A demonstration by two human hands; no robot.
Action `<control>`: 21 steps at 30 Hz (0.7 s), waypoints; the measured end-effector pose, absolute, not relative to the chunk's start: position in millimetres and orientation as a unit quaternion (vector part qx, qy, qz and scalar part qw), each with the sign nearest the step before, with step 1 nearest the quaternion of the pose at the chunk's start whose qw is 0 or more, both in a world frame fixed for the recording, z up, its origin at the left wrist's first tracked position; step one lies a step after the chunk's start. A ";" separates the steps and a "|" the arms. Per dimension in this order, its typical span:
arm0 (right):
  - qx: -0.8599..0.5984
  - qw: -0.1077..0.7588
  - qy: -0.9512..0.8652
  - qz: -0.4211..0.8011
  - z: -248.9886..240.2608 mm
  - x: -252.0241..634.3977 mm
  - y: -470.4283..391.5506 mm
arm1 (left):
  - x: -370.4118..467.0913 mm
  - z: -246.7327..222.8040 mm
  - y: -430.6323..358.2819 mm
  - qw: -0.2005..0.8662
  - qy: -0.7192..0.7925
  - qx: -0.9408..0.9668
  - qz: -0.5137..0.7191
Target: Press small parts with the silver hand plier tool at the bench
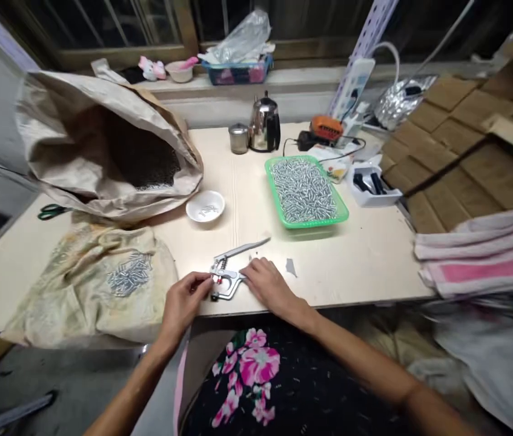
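Right hand holds silvery lever-handled metal tool, left hand narrowed at its left end, contents unclear; apparently positioning, next move calls for steady alignment.

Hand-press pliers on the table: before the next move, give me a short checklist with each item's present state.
1. Right hand on the hand-press pliers: ok, its fingers are at their right end.
2. Left hand at the pliers: ok, thumb and index finger are at their left end.
3. Grey handle spread from the frame: ok, a gap shows between them.
4. Small part in the left fingertips: cannot tell, too small to make out.
5. White bowl upright: ok, a few metal pins lie in it.
6. Tabletop free of scraps: not ok, a grey scrap lies beyond the right hand.
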State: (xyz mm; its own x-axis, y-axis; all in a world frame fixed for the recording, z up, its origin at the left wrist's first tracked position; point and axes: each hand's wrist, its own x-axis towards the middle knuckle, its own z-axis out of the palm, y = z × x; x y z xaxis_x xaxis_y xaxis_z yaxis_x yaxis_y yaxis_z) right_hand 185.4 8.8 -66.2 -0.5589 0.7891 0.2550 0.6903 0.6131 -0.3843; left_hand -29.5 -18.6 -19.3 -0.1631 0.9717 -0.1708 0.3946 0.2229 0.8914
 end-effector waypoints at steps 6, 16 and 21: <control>-0.415 0.216 -0.880 0.084 -70.6 191.5 13.0 | -31.8 -27.9 -14.8 0.436 0.660 0.496 0.359; -0.390 0.156 -0.906 0.048 -54.4 197.3 37.3 | -28.2 -40.5 -12.7 0.497 0.671 0.452 0.315; -0.385 0.151 -0.909 0.057 -54.1 198.0 42.4 | -20.9 -33.6 -7.6 0.480 0.692 0.457 0.288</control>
State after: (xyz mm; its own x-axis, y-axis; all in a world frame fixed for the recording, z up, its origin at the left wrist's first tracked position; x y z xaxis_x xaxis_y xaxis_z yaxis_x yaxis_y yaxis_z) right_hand 198.0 42.4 -54.1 -0.6585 0.7164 0.2306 0.6817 0.6976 -0.2206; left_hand -20.9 -7.6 -33.6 -0.1230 0.9082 -0.4001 0.3551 0.4167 0.8368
